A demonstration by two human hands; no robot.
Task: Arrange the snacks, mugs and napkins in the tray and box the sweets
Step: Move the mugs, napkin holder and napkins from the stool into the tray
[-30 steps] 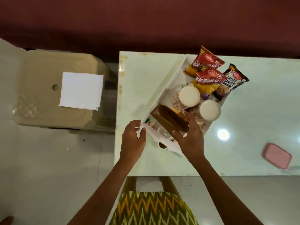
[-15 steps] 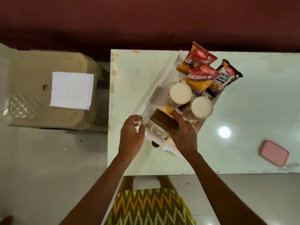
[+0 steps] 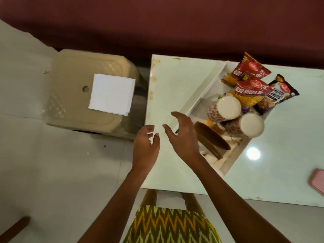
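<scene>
A white tray [image 3: 206, 90] lies slantwise on the pale table [image 3: 175, 81]. It holds red snack packets [image 3: 249, 71], a salted peanuts packet [image 3: 278, 93], two floral mugs [image 3: 226, 107] and a brown box [image 3: 212, 141] at its near end. A stack of white napkins [image 3: 112, 95] sits on the beige stool [image 3: 73, 81] to the left. My left hand [image 3: 145, 148] hovers over the table's left edge, fingers loosely curled, holding nothing. My right hand [image 3: 182, 135] is spread open beside the tray's near left corner, off the box.
A pink lid or box [image 3: 318, 181] lies at the table's right edge. A dark red wall runs behind the table and the stool. Pale floor tiles spread to the left of the table.
Both hands let go of the tray and the brown box and moved left, towards the stool. The brown box stays in the tray. The view has swung left.
</scene>
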